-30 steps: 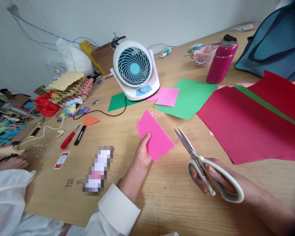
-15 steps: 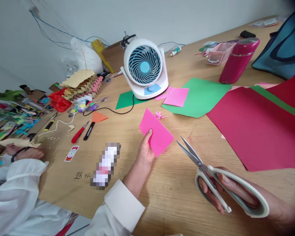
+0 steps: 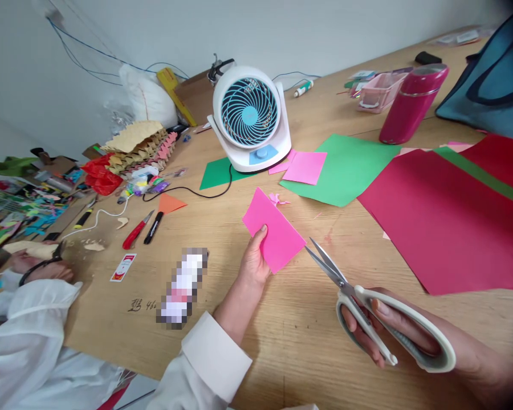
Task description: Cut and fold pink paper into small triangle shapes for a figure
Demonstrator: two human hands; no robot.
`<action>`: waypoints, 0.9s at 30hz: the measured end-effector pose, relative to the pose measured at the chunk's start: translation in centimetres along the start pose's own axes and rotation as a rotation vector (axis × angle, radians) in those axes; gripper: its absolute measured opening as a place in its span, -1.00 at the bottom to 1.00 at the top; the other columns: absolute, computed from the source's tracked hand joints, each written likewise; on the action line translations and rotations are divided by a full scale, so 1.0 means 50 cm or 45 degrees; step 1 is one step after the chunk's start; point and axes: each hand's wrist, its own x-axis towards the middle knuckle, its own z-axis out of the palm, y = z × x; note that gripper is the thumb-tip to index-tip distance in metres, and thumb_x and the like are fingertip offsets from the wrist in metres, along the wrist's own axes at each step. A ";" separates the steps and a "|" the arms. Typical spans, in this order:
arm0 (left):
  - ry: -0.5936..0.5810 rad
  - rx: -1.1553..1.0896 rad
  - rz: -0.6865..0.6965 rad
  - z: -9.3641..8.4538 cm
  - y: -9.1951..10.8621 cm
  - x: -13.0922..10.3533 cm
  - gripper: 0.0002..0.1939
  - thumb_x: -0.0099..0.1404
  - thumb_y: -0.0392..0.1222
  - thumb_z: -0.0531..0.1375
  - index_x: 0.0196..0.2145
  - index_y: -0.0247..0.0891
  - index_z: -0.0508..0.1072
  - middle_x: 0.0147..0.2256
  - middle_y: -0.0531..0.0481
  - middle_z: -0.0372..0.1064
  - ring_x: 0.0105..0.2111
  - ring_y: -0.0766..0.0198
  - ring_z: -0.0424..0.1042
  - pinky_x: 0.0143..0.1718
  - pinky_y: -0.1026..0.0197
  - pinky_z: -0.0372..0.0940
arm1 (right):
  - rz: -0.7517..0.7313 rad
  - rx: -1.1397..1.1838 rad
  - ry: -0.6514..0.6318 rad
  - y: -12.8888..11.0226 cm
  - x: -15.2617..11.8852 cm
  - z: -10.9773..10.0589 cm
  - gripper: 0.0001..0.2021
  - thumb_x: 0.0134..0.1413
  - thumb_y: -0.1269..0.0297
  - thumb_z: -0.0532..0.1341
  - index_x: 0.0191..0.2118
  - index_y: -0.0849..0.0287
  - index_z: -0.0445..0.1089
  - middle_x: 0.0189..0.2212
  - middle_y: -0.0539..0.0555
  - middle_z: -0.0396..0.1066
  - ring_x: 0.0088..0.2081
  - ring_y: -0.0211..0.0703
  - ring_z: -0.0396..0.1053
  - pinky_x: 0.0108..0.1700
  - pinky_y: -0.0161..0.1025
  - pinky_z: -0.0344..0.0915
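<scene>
Your left hand pinched the pink paper over the table, thumb on its face. Your right hand gripped the scissors by their handles, blades parted narrowly, tips just beside the paper's right corner. The fan stood beyond.

Soft, fairly bright light covers the desk, a diffuse shadow darkening it between the hands. The scissors look crisp; the far-left clutter smears — stretched by the wide lens — while the right edge blackens.
</scene>
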 end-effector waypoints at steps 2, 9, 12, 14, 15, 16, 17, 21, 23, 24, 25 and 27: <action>0.009 0.003 0.007 0.001 0.000 0.000 -0.68 0.23 -0.31 0.28 -0.05 -0.28 0.45 -0.36 0.01 0.58 -0.37 0.26 0.59 -0.07 0.21 0.43 | 0.002 0.004 0.007 0.001 0.000 0.000 -0.52 0.29 -0.17 -0.06 -0.24 0.16 0.34 -0.51 0.03 0.32 -0.51 -0.20 0.29 -0.39 -0.22 0.23; 0.027 -0.008 -0.004 0.001 0.004 0.005 -0.81 0.26 -0.29 0.26 -0.15 -0.30 0.47 -0.35 -0.02 0.58 -0.37 0.25 0.58 -0.12 0.19 0.45 | 0.004 0.003 -0.006 0.000 -0.001 -0.001 -0.55 0.30 -0.14 -0.05 -0.27 0.13 0.34 -0.50 0.02 0.31 -0.50 -0.21 0.29 -0.36 -0.21 0.26; 0.005 0.019 -0.001 -0.003 0.004 0.008 -0.77 0.24 -0.27 0.28 -0.12 -0.29 0.47 -0.35 -0.01 0.58 -0.37 0.25 0.58 -0.09 0.18 0.44 | 0.014 0.016 -0.028 0.000 -0.001 -0.002 -0.54 0.28 -0.16 -0.03 -0.27 0.14 0.34 -0.50 0.02 0.31 -0.51 -0.20 0.30 -0.38 -0.21 0.26; -0.005 0.028 -0.002 -0.005 0.004 0.009 -0.74 0.24 -0.27 0.28 -0.09 -0.29 0.46 -0.37 -0.01 0.58 -0.38 0.24 0.58 -0.08 0.18 0.43 | 0.020 0.013 -0.017 -0.001 0.000 -0.002 -0.54 0.28 -0.17 -0.03 -0.28 0.14 0.34 -0.50 0.03 0.32 -0.51 -0.20 0.29 -0.40 -0.21 0.26; -0.005 0.025 -0.003 -0.005 0.003 0.009 -0.73 0.24 -0.27 0.28 -0.08 -0.29 0.46 -0.37 -0.01 0.58 -0.38 0.24 0.58 -0.07 0.17 0.43 | 0.020 0.012 -0.006 -0.001 0.001 -0.001 -0.54 0.28 -0.17 -0.03 -0.28 0.14 0.34 -0.49 0.04 0.33 -0.52 -0.20 0.29 -0.40 -0.21 0.26; 0.000 0.021 -0.004 -0.005 0.003 0.009 -0.72 0.24 -0.27 0.28 -0.08 -0.29 0.46 -0.36 -0.01 0.58 -0.37 0.23 0.58 -0.07 0.17 0.43 | 0.015 0.013 0.004 -0.001 0.002 -0.001 -0.54 0.27 -0.17 -0.03 -0.28 0.14 0.34 -0.49 0.04 0.33 -0.52 -0.20 0.30 -0.40 -0.21 0.26; 0.007 0.017 -0.003 -0.004 0.003 0.008 -0.72 0.24 -0.28 0.28 -0.08 -0.28 0.46 -0.36 -0.01 0.58 -0.36 0.23 0.59 -0.07 0.16 0.44 | 0.008 0.012 0.004 -0.001 0.002 -0.001 -0.53 0.27 -0.18 -0.02 -0.28 0.14 0.34 -0.49 0.04 0.33 -0.52 -0.20 0.30 -0.40 -0.21 0.26; 0.019 0.008 0.002 -0.001 0.003 0.005 -0.74 0.24 -0.29 0.27 -0.09 -0.29 0.46 -0.35 -0.01 0.58 -0.37 0.23 0.58 -0.08 0.16 0.44 | -0.010 0.032 -0.013 0.002 -0.001 0.000 -0.53 0.27 -0.18 -0.02 -0.27 0.15 0.35 -0.51 0.03 0.32 -0.53 -0.20 0.30 -0.41 -0.22 0.26; 0.018 0.002 -0.002 0.000 0.003 0.005 -0.76 0.25 -0.30 0.26 -0.10 -0.29 0.46 -0.37 -0.01 0.58 -0.39 0.25 0.58 -0.09 0.17 0.44 | -0.006 0.048 -0.003 0.003 0.001 -0.002 -0.53 0.28 -0.17 -0.03 -0.26 0.15 0.35 -0.52 0.02 0.31 -0.53 -0.21 0.29 -0.41 -0.22 0.25; 0.018 -0.002 -0.001 0.001 0.003 0.004 -0.78 0.26 -0.31 0.25 -0.11 -0.30 0.46 -0.38 0.00 0.58 -0.39 0.26 0.58 -0.09 0.19 0.44 | -0.003 0.047 -0.003 0.003 0.003 -0.004 -0.53 0.28 -0.16 -0.04 -0.25 0.15 0.34 -0.52 0.02 0.32 -0.53 -0.21 0.30 -0.41 -0.22 0.25; 0.013 -0.004 0.003 0.001 0.002 0.004 -0.78 0.26 -0.32 0.25 -0.11 -0.30 0.46 -0.38 0.00 0.58 -0.39 0.27 0.57 -0.09 0.20 0.44 | 0.002 0.039 -0.011 0.002 0.007 -0.007 -0.53 0.29 -0.16 -0.04 -0.24 0.16 0.34 -0.52 0.02 0.32 -0.52 -0.21 0.30 -0.41 -0.23 0.24; -0.016 -0.003 0.007 0.002 0.001 0.002 -0.76 0.26 -0.33 0.24 -0.09 -0.29 0.46 -0.37 0.01 0.58 -0.37 0.28 0.57 -0.06 0.20 0.42 | 0.007 0.024 -0.031 -0.001 0.013 -0.012 -0.52 0.29 -0.18 -0.05 -0.23 0.16 0.33 -0.51 0.03 0.33 -0.52 -0.22 0.29 -0.41 -0.23 0.23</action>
